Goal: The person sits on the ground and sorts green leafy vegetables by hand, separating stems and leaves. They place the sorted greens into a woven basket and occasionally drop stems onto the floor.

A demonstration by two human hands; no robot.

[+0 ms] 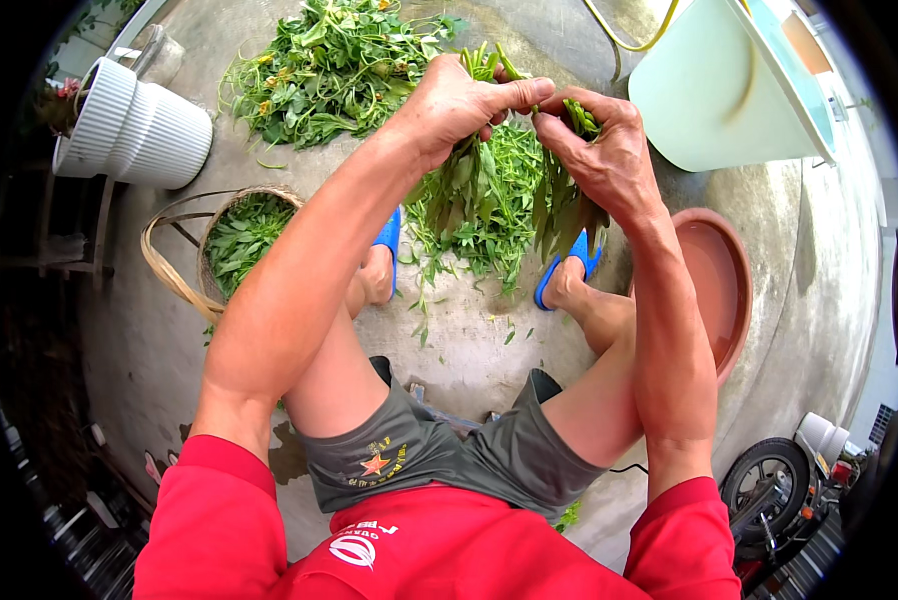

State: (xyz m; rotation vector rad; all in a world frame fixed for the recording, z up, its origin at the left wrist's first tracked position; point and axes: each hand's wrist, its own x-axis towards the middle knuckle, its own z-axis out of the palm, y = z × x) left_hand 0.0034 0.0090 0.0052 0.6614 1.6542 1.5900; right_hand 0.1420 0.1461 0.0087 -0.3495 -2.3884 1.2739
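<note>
My left hand (470,101) grips a bunch of leafy green stems (460,184), cut ends up and leaves hanging down. Close beside it, my right hand (603,146) holds a second bunch (554,206) the same way, its stem ends showing above the fist. The thumbs and fingertips of both hands nearly meet between the bunches; whether they touch is hard to tell. Below them, a pile of loose leafy greens (505,165) lies on the concrete between my feet, partly hidden by the hands and hanging leaves.
A larger heap of vines (336,75) with yellow flowers lies beyond. At left are a woven basket (291,196) of greens and a white ribbed planter (138,124). At right stand a pale green tub (719,90), a yellow hose (663,30), a water-filled brown basin (745,300) and a motorcycle (768,480).
</note>
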